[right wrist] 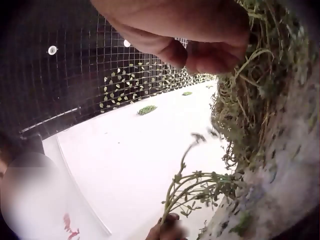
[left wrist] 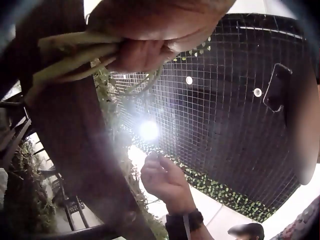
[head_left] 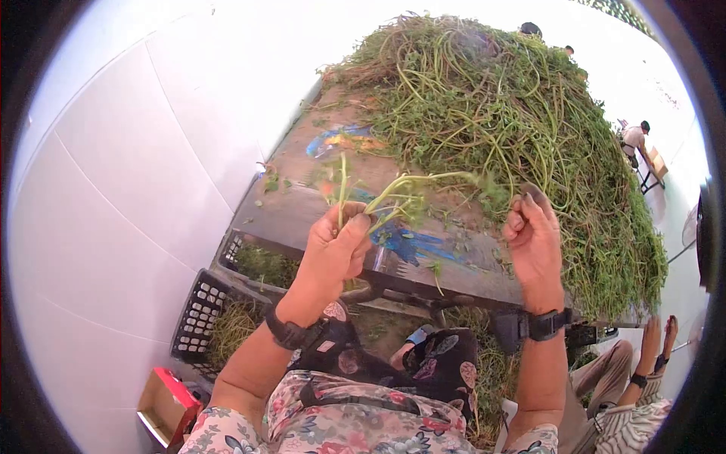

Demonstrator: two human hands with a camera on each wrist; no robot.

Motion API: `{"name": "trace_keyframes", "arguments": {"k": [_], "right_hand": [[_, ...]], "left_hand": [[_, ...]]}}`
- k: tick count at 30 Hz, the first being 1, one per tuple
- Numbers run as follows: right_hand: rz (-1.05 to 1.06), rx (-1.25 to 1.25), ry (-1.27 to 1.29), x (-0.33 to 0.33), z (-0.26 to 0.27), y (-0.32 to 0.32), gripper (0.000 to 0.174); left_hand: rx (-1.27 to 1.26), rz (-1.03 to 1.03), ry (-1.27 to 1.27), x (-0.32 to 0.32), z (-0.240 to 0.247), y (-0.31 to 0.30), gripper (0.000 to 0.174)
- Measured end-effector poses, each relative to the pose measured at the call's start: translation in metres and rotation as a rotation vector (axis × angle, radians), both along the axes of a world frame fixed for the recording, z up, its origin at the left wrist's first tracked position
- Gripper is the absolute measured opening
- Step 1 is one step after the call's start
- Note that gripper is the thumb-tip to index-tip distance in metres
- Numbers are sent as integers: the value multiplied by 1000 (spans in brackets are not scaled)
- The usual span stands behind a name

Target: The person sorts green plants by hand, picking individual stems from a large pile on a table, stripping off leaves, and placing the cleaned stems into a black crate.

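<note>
In the head view my left hand (head_left: 338, 246) pinches several green plant stems (head_left: 393, 184) between thumb and fingers, above the near edge of the table. Their cut ends stick out past the fingers in the left wrist view, where the stems (left wrist: 75, 55) look thick and pale. My right hand (head_left: 534, 238) is raised beside the large heap of leafy stems (head_left: 484, 113), apart from the left hand. Its fingers are curled in, with the thumb close to them, and nothing shows in its grasp. In the right wrist view its fingertips (right wrist: 212, 62) overlap the heap's edge.
Loose leaves and blue and yellow patches lie on the dark table (head_left: 291, 204). Below it, a black crate (head_left: 200, 310) holds more stems, with a red-edged box (head_left: 168, 405) nearby. Another person's hands (head_left: 656, 344) are at the right. A white wall (head_left: 136, 151) runs along the left.
</note>
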State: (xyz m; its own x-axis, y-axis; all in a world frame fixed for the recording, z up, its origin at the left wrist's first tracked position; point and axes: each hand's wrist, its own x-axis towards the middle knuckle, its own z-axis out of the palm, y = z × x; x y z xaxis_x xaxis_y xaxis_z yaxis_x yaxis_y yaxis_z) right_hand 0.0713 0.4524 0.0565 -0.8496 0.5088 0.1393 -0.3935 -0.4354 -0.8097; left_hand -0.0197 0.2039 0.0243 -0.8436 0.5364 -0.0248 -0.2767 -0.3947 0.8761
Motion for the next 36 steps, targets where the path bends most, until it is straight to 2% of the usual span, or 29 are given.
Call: {"name": "trace_keyframes", "arguments": {"k": [2, 3, 6, 9, 13, 15, 18, 20, 22, 25, 27, 30, 36], "right_hand": [[-173, 95, -136, 5, 0, 12, 16], [-181, 149, -145, 9, 1, 11, 12], [-149, 494, -190, 15, 6, 8, 13], [-167, 734, -186, 11, 17, -11, 18], [-124, 985, -195, -2, 23, -23, 23], [-89, 1063, -187, -11, 23, -27, 28], [-36, 1285, -126, -23, 33, -39, 37], [-118, 1567, -8, -34, 27, -42, 42], [-128, 1737, 115, -43, 25, -47, 42], [79, 1793, 206, -54, 27, -51, 30], [363, 1783, 153, -58, 34, -49, 22], [508, 1693, -270, -41, 62, -60, 17], [461, 1789, -267, -20, 62, -40, 16]], "left_hand": [[13, -16, 11, -2, -4, 2, 15], [20, -34, 22, -3, -6, 2, 15], [3, -70, 39, -5, -7, 1, 17], [-36, -97, 89, -6, -10, 2, 22], [-206, -77, 295, -3, -9, 8, 27], [-240, -132, 375, -2, -6, 6, 28], [-236, -231, 441, -5, -7, 4, 30], [-238, -284, 478, -7, -6, 2, 32], [-262, -318, 522, -8, -4, 1, 33], [-290, -327, 533, -10, -4, -1, 34], [-283, -343, 516, -9, -2, -2, 35], [-264, -389, 485, -11, -1, -4, 37], [-352, -409, 592, -15, -3, -3, 39]]}}
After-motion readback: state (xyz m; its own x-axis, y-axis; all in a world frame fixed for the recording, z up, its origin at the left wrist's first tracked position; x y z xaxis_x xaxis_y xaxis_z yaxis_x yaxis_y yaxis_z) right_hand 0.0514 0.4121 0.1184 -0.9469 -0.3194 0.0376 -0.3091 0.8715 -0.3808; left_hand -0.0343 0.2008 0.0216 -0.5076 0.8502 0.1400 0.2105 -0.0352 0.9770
